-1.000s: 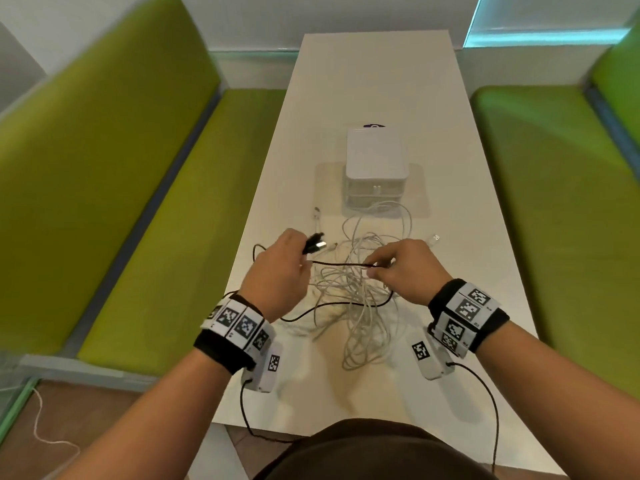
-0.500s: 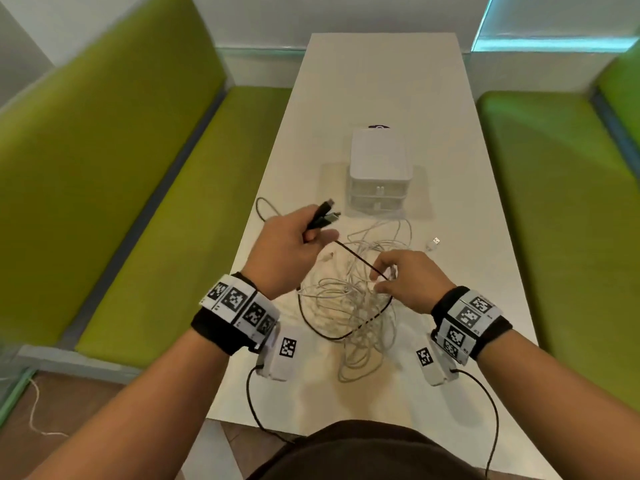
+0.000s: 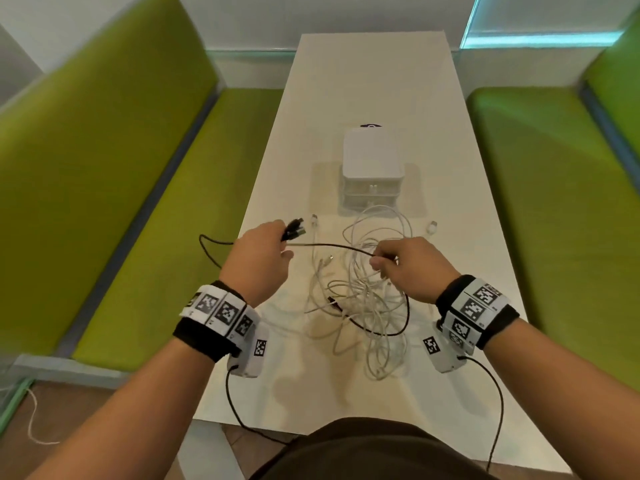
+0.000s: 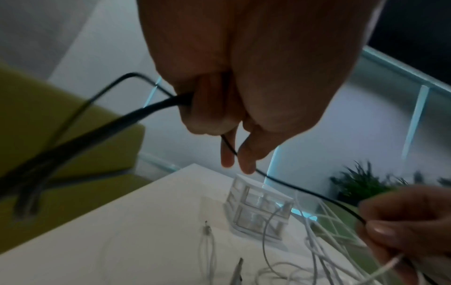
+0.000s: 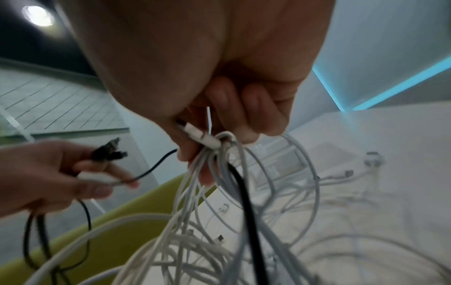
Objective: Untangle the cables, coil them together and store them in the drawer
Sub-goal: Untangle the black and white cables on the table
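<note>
My left hand point(image 3: 282, 244) grips the black cable point(image 3: 332, 245) near its plugs point(image 3: 294, 229), which stick out past the fingers. The cable runs almost level across to my right hand point(image 3: 379, 262), then loops down through the white cable tangle point(image 3: 363, 306) on the table. In the right wrist view my right hand point(image 5: 219, 150) pinches a bunch of white strands point(image 5: 195, 183) together with the black cable point(image 5: 240, 185) and a white connector point(image 5: 197, 135). The white drawer unit point(image 3: 372, 168) stands shut behind the tangle. In the left wrist view the black cable point(image 4: 292, 187) leaves my left hand point(image 4: 234, 150).
The white table point(image 3: 374, 81) runs away from me between two green benches point(image 3: 121, 202). A loose white connector point(image 3: 432, 226) lies right of the tangle and another point(image 3: 314, 220) lies left of it. A slack black loop point(image 3: 207, 244) hangs off the table's left edge.
My left hand has drawn left with the plugs, and the black cable between the hands now runs nearly level. My right hand has lifted a little with white strands.
</note>
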### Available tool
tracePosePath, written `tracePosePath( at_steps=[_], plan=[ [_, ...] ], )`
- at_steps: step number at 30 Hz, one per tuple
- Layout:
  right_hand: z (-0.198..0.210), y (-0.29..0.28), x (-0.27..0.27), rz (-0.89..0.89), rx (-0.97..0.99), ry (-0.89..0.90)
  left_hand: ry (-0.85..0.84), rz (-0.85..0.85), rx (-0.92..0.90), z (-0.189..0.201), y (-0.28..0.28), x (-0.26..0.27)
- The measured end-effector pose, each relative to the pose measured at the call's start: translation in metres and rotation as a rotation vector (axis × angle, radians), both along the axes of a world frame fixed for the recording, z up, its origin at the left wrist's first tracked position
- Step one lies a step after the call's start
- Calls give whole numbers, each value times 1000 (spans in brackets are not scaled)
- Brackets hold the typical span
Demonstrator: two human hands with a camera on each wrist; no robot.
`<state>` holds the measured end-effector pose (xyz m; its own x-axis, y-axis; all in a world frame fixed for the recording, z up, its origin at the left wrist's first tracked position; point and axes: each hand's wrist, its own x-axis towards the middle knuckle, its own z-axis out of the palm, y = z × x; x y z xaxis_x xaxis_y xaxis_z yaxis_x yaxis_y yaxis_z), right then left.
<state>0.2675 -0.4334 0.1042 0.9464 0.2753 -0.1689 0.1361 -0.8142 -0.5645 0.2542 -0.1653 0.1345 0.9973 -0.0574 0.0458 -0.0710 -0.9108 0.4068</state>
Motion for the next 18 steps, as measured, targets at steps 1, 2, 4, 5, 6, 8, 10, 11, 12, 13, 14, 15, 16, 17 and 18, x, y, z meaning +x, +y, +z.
tracePosePath(
  at_steps=[1,2,4,5,6,8,10,11,12,13,14,15,16,17,18],
  plan=[
    [1,4,-1,34,-56,-4,-20,-57,26,1,-7,-2],
    [2,8,-1,64,-93,-24,-35,-119,3,3,-15,-5],
    [4,16,-4,90,-53,-109,-12,-253,-49,3,-35,-11],
    [7,20,-6,93,2,-166,27,-296,-64,0,-44,-14],
    [9,23,-7,95,51,-217,66,-306,-79,-4,-51,-15],
    [9,22,-8,81,37,-266,94,-264,-170,-10,-54,-13],
    [0,13,-6,41,-133,-224,80,-210,-344,-9,-47,-9],
    [-6,7,-5,24,-218,-161,63,-191,-437,-6,-42,-6],
    [-11,1,-4,11,-248,-90,54,-168,-503,-3,-36,-4],
    [-14,-4,-4,2,-219,-29,50,-144,-551,-2,-31,-1],
    [-15,-8,-4,-8,-142,18,61,-108,-572,-1,-27,1],
    [-13,-9,-4,-23,-45,49,84,-64,-572,-3,-22,3],
    [-11,-9,-4,-49,58,60,135,-13,-550,-6,-18,6],
    [-8,-9,-5,-80,142,52,208,39,-504,-9,-14,9],
    [-6,-8,-5,-109,196,32,302,75,-411,-10,-12,10]
  ],
)
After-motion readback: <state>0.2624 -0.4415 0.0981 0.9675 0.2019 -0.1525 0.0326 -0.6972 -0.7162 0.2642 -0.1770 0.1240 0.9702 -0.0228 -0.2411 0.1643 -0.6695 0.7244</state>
